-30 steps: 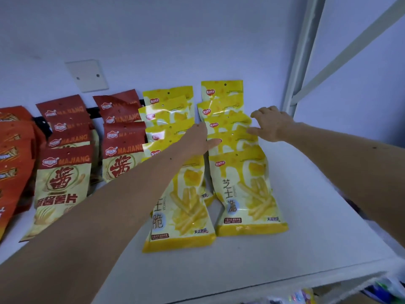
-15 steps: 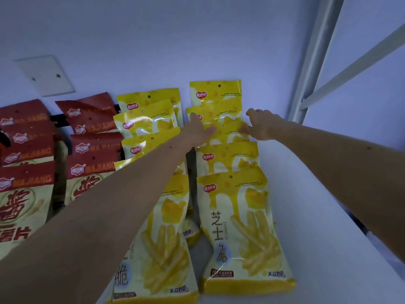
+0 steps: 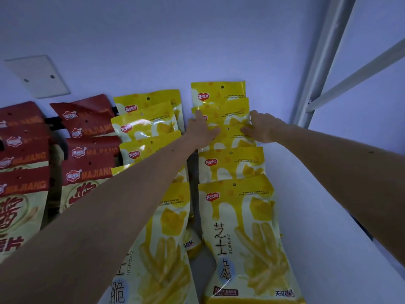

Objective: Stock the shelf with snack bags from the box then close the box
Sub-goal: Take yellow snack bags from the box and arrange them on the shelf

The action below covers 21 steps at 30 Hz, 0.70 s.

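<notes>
Yellow cheese-stick snack bag (image 3: 228, 137), third from the back in the right row, sits between both hands. The left hand (image 3: 202, 130) lies flat on it with straight fingers. The right hand (image 3: 259, 128) pinches its right edge. Red snack bags (image 3: 87, 150) lie left on the white shelf (image 3: 317, 216).

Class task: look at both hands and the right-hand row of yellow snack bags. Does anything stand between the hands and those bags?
Nothing visible does. The left hand and right hand already touch a yellow snack bag in that row.
</notes>
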Motion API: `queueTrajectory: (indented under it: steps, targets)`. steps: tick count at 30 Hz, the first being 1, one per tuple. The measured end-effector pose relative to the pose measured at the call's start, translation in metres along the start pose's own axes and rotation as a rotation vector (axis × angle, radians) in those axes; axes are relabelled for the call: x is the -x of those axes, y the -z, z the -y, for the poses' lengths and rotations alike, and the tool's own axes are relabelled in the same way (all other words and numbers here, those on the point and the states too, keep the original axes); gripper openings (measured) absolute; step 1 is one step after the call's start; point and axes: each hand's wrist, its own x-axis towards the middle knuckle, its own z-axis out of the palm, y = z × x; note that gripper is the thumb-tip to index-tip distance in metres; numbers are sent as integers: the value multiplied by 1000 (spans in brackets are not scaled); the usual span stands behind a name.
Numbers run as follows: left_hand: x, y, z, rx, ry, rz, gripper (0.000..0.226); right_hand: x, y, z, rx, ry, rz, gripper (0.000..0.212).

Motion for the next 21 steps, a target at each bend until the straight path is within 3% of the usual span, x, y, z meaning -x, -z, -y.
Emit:
queueTrajectory:
  steps: [11,16,21]
  targets:
    - [30,26,-3,-77,-118,58,50,29,15,16,198,3,-240,66]
    - [54,50,10,-183,-200,-20,57,41,25,44,240,99,-364,60]
    - [66,81,66,-438,-160,-6,74,44,16,97,180,224,-298,52]
